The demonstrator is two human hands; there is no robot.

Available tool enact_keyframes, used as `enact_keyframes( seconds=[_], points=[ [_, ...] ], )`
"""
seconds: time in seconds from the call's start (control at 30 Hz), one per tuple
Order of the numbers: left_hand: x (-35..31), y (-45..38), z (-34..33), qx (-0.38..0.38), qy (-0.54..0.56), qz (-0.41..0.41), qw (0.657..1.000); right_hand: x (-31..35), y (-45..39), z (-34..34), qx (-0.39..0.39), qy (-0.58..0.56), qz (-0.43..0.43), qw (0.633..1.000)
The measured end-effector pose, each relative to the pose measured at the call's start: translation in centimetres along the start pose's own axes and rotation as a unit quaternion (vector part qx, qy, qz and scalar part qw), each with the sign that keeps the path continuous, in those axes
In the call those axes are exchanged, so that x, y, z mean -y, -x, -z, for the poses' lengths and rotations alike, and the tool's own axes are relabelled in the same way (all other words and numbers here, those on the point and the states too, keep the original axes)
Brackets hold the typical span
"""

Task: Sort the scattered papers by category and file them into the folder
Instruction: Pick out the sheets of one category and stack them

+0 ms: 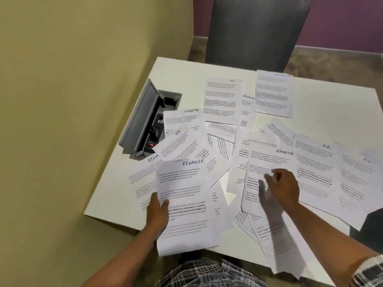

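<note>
while left hand (pixel 158 212) grips finance sheet (pixel 186 204), right hand (pixel 284 187) hovers loosely open above sports sheet (pixel 267 162)

Single head view: we are looking steeply down and forward from close above the white table (pixel 323 104), its near edge crossing the lower frame, wall filling the left, chair at upper centre.

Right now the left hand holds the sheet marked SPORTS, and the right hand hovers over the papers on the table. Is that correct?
Not quite. In the head view, the sheet gripped by the left hand is marked FINANCE, not SPORTS. The right hand does hover over the papers on the table.
</note>
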State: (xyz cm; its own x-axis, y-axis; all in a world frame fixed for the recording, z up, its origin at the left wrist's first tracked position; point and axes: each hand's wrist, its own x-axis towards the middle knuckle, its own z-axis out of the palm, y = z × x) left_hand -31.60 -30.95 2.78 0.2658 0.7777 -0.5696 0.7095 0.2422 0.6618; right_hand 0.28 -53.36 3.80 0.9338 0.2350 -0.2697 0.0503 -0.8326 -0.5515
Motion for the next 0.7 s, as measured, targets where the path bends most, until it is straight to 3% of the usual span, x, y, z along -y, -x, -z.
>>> enact_keyframes(
  seconds=[0.07,0.13,0.23,0.37,0.43,0.53,0.6,0.7],
  points=[
    [-1.3,-0.1,-1.9,0.031,0.008,-0.011,0.999,2.0,1.8,-1.3,0.097,-0.110,-0.025,0.989],
    [-2.6,-0.2,-3.8,0.056,0.016,-0.023,0.998,3.9,3.9,-2.4,0.200,-0.216,-0.070,0.953],
    [-4.4,-0.4,-5.8,0.079,0.034,-0.027,0.996,5.1,6.3,-3.9,0.322,-0.267,-0.080,0.905],
    [-4.5,-1.3,-6.9,0.119,0.071,-0.024,0.990,3.5,7.1,-5.1,0.352,-0.301,-0.086,0.882],
    [-3.6,-2.0,-6.5,0.112,0.059,-0.023,0.992,3.8,7.4,-5.0,0.346,-0.278,-0.078,0.893],
    [-1.7,-2.8,-4.6,0.027,0.042,-0.029,0.998,4.7,7.4,-4.5,0.306,-0.270,-0.101,0.907],
    [0.0,-3.1,-2.1,-0.077,-0.049,-0.048,0.995,4.9,6.8,-4.3,0.293,-0.269,-0.110,0.911],
    [2.2,-4.1,1.5,-0.209,-0.208,0.070,0.953,4.6,5.7,-4.2,0.272,-0.261,-0.124,0.918]
  ],
)
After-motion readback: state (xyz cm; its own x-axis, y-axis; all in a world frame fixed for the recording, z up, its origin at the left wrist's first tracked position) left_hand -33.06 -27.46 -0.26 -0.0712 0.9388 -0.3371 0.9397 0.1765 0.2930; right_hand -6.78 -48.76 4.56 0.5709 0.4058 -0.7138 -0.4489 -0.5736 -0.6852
